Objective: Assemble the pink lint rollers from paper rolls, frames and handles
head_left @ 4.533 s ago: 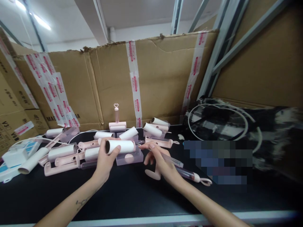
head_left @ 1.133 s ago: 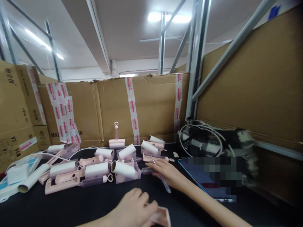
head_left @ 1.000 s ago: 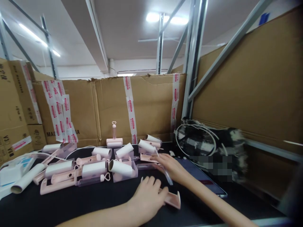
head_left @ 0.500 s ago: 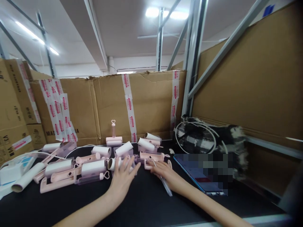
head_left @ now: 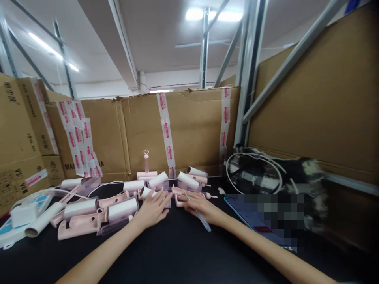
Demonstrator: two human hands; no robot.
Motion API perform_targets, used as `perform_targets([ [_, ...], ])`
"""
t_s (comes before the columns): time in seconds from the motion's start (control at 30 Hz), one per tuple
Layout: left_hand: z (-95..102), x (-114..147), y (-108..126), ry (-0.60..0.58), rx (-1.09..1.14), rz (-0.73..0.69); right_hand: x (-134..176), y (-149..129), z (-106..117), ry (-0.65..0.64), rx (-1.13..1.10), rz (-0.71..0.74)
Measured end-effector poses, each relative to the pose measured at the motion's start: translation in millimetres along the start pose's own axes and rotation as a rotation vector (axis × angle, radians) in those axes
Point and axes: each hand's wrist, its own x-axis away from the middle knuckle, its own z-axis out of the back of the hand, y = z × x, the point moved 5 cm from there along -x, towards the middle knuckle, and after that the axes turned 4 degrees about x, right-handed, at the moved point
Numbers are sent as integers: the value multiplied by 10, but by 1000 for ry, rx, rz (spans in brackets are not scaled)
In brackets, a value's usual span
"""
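Note:
My left hand (head_left: 152,210) lies palm down with fingers stretched out over a white paper roll (head_left: 147,192) at the front of the pile. Whether it grips the roll is not visible; the fingers look laid on it. My right hand (head_left: 204,207) is closed round a small screwdriver (head_left: 204,221) with a clear handle, its thin metal shaft sticking out past the fingers. Under those fingertips is a pink plastic roller holder (head_left: 179,202), partly covered by the hand. Several pink lint rollers (head_left: 122,210) with white rolls and clear covers lie to the left.
Behind the pile, one small pink roller (head_left: 146,163) stands upright against the cardboard wall (head_left: 195,134). A phone (head_left: 257,217) lies right of my right hand, beside a dark bundle with a white cable (head_left: 281,181). A power strip (head_left: 17,228) is at the far left.
The view has turned slightly left. My left hand has moved forward and a little left, its fingers less spread. My right hand keeps hold of the screwdriver at the pink holder.

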Motion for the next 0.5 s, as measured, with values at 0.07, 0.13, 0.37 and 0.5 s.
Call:
perform_targets([
  [0.07, 52, 3, 52, 22, -30, -41, -108, -18, 68, 55, 54, -42],
  [0.13, 124, 4, 127, 43, -16, -77, -343, 65, 157, 162, 88, -184],
  [0.37, 283, 28, 400, 105, 57, -347, -1812, 574, 12, 257, 183, -641],
  [0.5, 230, 32, 381, 159, 87, -378, -2238, 595, -248, 226, 201, -804],
])
